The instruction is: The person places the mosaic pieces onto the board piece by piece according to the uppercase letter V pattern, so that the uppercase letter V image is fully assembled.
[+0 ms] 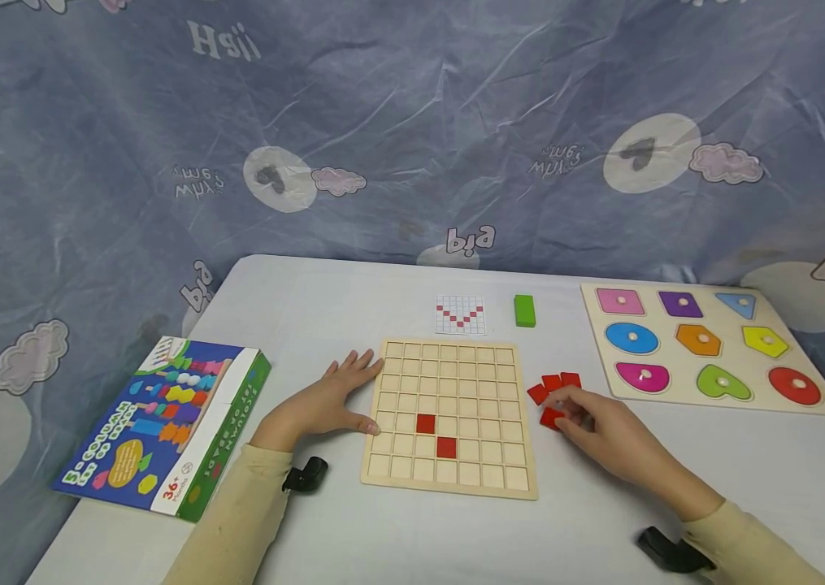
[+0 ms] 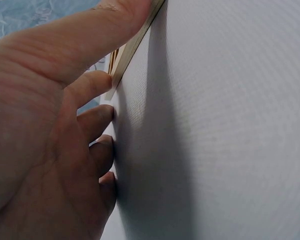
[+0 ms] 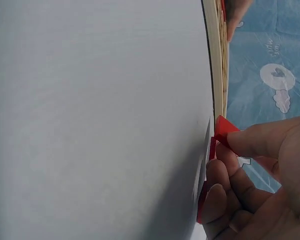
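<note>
A light wooden grid board (image 1: 449,492) lies flat on the table, with two red square tiles, an upper one (image 1: 425,423) and a lower one (image 1: 446,448), set in its cells. My left hand (image 1: 327,406) rests at the board's left edge, fingers spread and thumb touching the rim. To the right of the board, my right hand (image 1: 613,426) pinches a red square tile (image 3: 224,131) between thumb and index finger, tilted up. Three loose red tiles (image 1: 552,383) lie just beyond that hand. In the right wrist view, more red (image 3: 202,202) shows beside the curled fingertips, partly hidden.
Behind the board lie a small card with a red V pattern (image 1: 460,314) and a green block (image 1: 525,311). A shape puzzle board (image 1: 675,382) occupies the right side. At the left edge sits a blue and green toy box (image 1: 163,422). Patterned cloth (image 1: 412,122) hangs behind.
</note>
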Motion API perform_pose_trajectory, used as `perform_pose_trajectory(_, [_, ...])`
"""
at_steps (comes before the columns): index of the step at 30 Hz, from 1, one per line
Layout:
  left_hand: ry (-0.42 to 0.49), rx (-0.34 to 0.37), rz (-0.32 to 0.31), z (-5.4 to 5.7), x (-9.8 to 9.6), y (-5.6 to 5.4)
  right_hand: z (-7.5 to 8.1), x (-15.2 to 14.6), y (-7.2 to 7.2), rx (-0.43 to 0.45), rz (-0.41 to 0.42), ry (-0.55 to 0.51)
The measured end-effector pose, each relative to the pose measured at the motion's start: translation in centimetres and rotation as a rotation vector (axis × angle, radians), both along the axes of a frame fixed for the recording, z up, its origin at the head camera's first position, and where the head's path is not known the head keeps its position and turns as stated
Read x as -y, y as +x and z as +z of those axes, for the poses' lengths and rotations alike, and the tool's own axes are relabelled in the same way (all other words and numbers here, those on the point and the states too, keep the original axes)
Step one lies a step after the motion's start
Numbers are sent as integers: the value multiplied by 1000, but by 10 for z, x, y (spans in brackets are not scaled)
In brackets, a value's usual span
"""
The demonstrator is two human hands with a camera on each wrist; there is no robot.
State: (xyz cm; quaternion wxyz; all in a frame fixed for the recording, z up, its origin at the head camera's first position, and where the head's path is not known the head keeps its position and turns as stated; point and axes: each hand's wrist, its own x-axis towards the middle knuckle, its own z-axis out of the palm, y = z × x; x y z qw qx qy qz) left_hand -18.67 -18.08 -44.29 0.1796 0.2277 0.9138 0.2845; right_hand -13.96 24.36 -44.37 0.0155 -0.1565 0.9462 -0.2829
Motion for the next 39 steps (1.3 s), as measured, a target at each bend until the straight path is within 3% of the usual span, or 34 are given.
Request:
perform_pose_trajectory(18, [-12,-4,0,-2,0,-2,7,18,-8,-76,35,-107])
perform_pose_trajectory(39, [-10,5,2,-1,1,-1,12,60,-18,9,74,-183])
